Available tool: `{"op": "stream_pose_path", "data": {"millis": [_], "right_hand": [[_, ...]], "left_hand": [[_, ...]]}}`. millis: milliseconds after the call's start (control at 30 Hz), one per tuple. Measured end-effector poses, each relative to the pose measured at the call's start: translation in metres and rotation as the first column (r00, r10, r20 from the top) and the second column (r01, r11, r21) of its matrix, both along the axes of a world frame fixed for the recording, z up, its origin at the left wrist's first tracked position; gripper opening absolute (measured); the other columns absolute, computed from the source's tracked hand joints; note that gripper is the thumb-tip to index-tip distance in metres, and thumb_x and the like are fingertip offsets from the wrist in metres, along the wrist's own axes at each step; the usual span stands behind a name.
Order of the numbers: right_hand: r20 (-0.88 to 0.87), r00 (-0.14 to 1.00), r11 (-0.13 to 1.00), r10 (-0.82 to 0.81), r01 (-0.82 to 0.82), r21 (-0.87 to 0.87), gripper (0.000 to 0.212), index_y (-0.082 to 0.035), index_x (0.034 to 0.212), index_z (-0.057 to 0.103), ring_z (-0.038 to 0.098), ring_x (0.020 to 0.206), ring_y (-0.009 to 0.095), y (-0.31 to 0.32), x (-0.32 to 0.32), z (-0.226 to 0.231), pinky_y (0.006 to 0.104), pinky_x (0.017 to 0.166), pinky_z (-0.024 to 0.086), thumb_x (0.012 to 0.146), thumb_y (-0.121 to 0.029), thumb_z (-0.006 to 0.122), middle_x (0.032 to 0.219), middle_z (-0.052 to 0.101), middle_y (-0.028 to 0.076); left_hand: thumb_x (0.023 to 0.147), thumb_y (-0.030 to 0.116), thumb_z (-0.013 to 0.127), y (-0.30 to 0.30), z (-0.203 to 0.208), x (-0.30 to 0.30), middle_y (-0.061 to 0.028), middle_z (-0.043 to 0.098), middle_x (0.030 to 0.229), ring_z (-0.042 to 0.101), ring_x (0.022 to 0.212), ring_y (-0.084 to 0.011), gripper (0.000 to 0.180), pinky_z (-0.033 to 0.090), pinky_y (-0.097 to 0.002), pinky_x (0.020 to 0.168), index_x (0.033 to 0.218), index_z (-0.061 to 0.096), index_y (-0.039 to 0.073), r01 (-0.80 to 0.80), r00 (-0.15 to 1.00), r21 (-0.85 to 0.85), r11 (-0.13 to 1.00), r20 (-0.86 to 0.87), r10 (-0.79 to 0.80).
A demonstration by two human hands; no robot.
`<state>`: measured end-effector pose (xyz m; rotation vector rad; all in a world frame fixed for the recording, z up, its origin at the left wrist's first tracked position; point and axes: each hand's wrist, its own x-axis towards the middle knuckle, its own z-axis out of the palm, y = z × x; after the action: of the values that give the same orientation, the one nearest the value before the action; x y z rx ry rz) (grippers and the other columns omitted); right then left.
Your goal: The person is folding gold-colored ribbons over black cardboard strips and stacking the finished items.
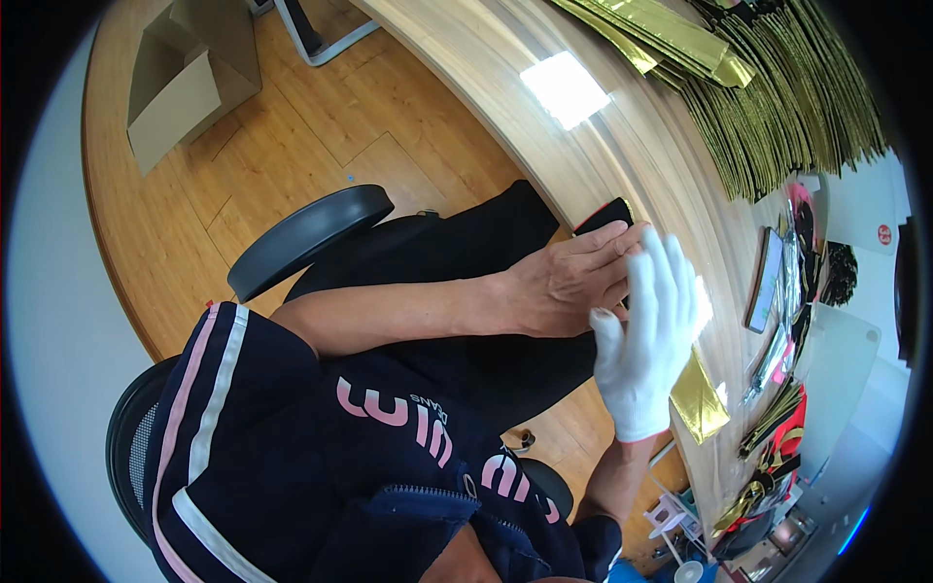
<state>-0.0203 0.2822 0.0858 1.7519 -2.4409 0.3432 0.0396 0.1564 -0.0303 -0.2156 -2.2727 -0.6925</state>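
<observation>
My left hand (pixel 569 282) is bare and lies at the table's near edge, fingers pressed together over a black strip (pixel 604 216) with a thin red and gold edge. Most of that strip is hidden under the hand. Right beside it, my right hand (pixel 646 335) wears a white glove. Its fingers are stretched out, the thumb stands apart, and the fingertips overlap the left fingers. A shiny gold strip (pixel 702 403) lies on the table next to the gloved hand, partly covered by it.
A large stack of gold strips (pixel 777 107) fills the table's far side. A phone (pixel 765 280) lies to the right, near plastic packets and more black and gold strips (pixel 773 418). On the floor stands an open cardboard box (pixel 190 92); a chair armrest (pixel 311 233) is at my left.
</observation>
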Motion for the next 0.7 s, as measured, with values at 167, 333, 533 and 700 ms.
{"op": "stream_pose_path", "data": {"millis": [167, 333, 533, 700], "right_hand": [[-0.022, 0.997, 0.987, 0.073, -0.069, 0.146, 0.063, 0.003, 0.139, 0.060, 0.049, 0.143, 0.046, -0.024, -0.009, -0.009, 0.0553, 0.121, 0.034, 0.099, -0.046, 0.063, 0.150, 0.058, 0.020], [0.062, 0.998, 0.995, 0.032, -0.037, 0.093, 0.065, 0.003, 0.141, 0.058, 0.052, 0.141, 0.045, -0.024, -0.007, -0.016, 0.0536, 0.120, 0.038, 0.100, -0.047, 0.063, 0.150, 0.058, 0.022], [0.035, 0.999, 0.993, 0.032, -0.036, 0.116, 0.069, 0.004, 0.144, 0.055, 0.048, 0.145, 0.043, -0.024, -0.014, -0.019, 0.0518, 0.123, 0.035, 0.095, -0.042, 0.073, 0.152, 0.053, 0.026], [0.078, 0.997, 0.993, -0.010, 0.001, 0.117, 0.068, 0.003, 0.143, 0.055, 0.051, 0.142, 0.043, -0.030, -0.015, -0.012, 0.0517, 0.122, 0.036, 0.094, -0.042, 0.073, 0.149, 0.056, 0.025]], "left_hand": [[0.086, 0.029, 0.074, 0.004, -0.012, 0.005, -0.0170, 0.064, 0.135, 0.049, 0.143, -0.0352, 0.055, 0.027, -0.0550, 0.128, 0.133, 0.062, 0.003, 0.053, 0.997, 0.001, 0.999, 0.054, -0.053], [0.085, 0.027, 0.073, 0.005, -0.016, 0.003, -0.0185, 0.065, 0.133, 0.047, 0.143, -0.0390, 0.055, 0.025, -0.0587, 0.128, 0.132, 0.062, 0.000, 0.106, 0.994, 0.142, 0.984, 0.015, -0.109], [0.085, 0.028, 0.073, 0.003, -0.014, 0.001, -0.0199, 0.063, 0.133, 0.043, 0.144, -0.0424, 0.056, 0.025, -0.0613, 0.127, 0.133, 0.062, 0.000, 0.081, 0.996, 0.132, 0.988, 0.018, -0.084], [0.087, 0.031, 0.071, 0.003, -0.009, 0.003, -0.0192, 0.060, 0.137, 0.043, 0.143, -0.0425, 0.057, 0.025, -0.0652, 0.125, 0.135, 0.061, 0.001, 0.050, 0.998, 0.004, 0.999, 0.041, -0.050]]}}
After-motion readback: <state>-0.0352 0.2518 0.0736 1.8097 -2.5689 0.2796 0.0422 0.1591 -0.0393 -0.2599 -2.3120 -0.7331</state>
